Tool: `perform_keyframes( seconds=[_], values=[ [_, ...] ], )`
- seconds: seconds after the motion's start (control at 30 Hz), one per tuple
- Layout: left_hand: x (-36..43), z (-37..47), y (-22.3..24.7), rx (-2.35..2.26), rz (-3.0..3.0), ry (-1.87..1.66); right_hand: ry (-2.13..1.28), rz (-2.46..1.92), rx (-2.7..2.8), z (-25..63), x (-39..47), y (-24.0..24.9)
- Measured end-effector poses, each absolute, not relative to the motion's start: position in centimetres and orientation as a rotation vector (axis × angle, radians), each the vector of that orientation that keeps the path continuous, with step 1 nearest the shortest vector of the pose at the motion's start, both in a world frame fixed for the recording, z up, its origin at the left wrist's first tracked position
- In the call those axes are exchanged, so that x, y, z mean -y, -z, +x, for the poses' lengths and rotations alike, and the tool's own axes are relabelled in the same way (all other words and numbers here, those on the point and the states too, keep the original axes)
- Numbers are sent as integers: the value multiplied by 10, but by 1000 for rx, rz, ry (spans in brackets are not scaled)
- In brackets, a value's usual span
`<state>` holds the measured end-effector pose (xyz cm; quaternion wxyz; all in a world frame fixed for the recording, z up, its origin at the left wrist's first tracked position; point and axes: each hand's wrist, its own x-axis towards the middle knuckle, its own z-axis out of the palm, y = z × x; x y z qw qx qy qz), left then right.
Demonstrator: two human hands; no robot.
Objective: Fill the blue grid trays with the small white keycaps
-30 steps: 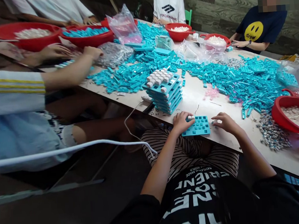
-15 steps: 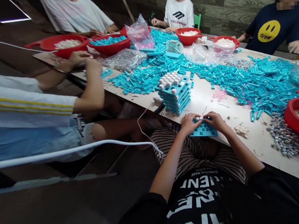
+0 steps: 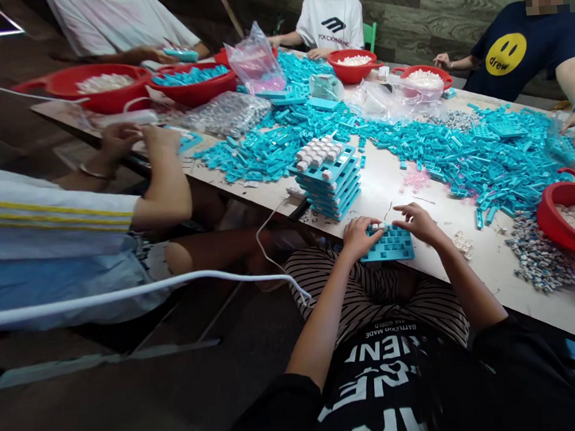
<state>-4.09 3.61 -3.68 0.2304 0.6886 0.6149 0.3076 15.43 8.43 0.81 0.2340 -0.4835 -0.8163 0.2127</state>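
Note:
A blue slotted tray (image 3: 392,246) rests at the table's near edge, with a few white pieces in its top row. My left hand (image 3: 359,238) grips the tray's left side, fingertips by the white pieces. Just above the tray's right corner, my right hand (image 3: 418,223) is raised with its fingers apart and nothing visible in them. Behind my left hand stands a stack of similar blue trays (image 3: 332,189), the top one partly covered with white pieces (image 3: 318,151). Small white pieces (image 3: 463,245) lie on the table to the right of my right hand.
Loose blue parts (image 3: 461,157) are heaped across the table (image 3: 379,189). A red basin (image 3: 573,215) of white pieces and a pile of small metallic-looking parts (image 3: 539,254) are at the right. A white cable (image 3: 174,286) crosses the left. Several people sit around.
My right hand has lifted off the tray and opened, moving slightly up and right. My left hand stays on the tray. The person at the far right has reached toward the blue parts.

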Motion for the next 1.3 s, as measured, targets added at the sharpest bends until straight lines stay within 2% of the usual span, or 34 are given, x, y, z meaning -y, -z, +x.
perform_keyframes(
  seconds=[0.17, 0.3, 0.5, 0.63, 0.73, 0.83, 0.97, 1.13, 1.3],
  values=[
    [-37, -39, 37, -1713, 1900, -804, -345, -1530, 2152, 227, -80, -25],
    [-36, -31, 35, -1732, 1915, -749, -407, -1695, 2336, 271, -60, -25],
    [-30, -6, 32, -1606, 1975, -710, -188, -1758, 2469, 277, -34, -16],
    [-24, 8, 22, -1618, 1996, -767, -97, -1713, 2331, 265, -33, -14],
    [-21, 16, 6, -1545, 1925, -915, -234, -1479, 2247, 246, -33, -20],
    [-22, 23, -10, -1283, 1688, -978, -434, -1223, 2210, 221, -32, -30],
    [-27, 31, -21, -1091, 1308, -1093, -469, -1131, 2093, 195, -31, -34],
    [-30, 31, -19, -1107, 1119, -1120, -578, -1145, 1922, 186, -33, -24],
    [-38, 19, -9, -1365, 1364, -933, -690, -1252, 2013, 187, -43, -11]
  ],
)
